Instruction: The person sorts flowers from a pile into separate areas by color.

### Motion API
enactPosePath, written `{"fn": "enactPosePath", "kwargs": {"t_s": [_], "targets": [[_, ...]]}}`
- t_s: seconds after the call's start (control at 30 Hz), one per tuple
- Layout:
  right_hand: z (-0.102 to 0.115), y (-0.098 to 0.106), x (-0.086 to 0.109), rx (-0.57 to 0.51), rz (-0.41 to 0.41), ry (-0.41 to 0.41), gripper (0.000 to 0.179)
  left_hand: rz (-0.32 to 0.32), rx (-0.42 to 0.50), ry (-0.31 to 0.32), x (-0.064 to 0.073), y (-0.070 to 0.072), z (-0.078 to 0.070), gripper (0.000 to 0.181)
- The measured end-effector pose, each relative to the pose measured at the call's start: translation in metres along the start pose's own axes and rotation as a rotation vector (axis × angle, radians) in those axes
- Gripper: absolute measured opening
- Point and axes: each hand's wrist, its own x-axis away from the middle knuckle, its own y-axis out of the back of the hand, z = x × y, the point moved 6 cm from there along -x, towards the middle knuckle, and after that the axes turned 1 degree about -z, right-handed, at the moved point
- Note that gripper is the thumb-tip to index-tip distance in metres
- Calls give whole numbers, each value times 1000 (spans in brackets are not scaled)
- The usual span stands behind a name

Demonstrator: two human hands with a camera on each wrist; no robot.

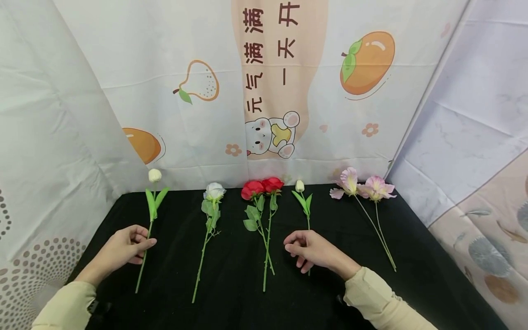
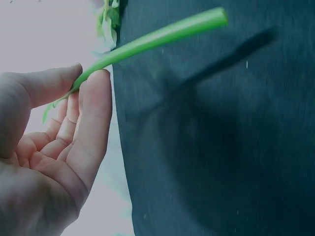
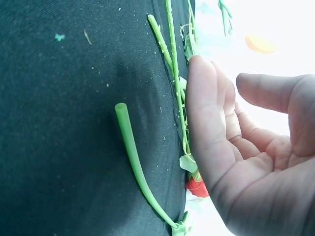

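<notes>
My left hand (image 1: 123, 250) pinches the green stem of a white artificial tulip (image 1: 154, 175) between thumb and fingers. In the left wrist view the lower end of that stem (image 2: 172, 35) sticks out past the fingertips above the black cloth, casting a shadow. My right hand (image 1: 315, 250) hovers over the stem of a second white tulip (image 1: 299, 186), hiding part of it in the head view. The right wrist view shows this tulip's stem (image 3: 133, 152) lying on the cloth, apart from the hand. Thumb and fingers of the right hand are spread with nothing between them.
Between the hands lie a white rose (image 1: 214, 191) and two red roses (image 1: 252, 189) with crossing stems. Two pink-purple flowers (image 1: 377, 188) lie at the right. The black cloth (image 1: 231, 284) ends at a printed curtain (image 1: 198, 123) behind, with more curtains on both sides.
</notes>
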Motion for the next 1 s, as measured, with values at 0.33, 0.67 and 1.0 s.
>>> {"fn": "enactPosePath", "kwargs": {"t_s": [0.33,0.67,1.0], "targets": [[1,-2,-1,-4,10,3,29,47,13,-52,-3,-26,-23,40],[5,-5,0,-30,21,8,28,94,51,-111,-15,-60,-55,36],[7,-11,2,-52,54,5,30,151,118,-186,-32,-96,-97,33]]}}
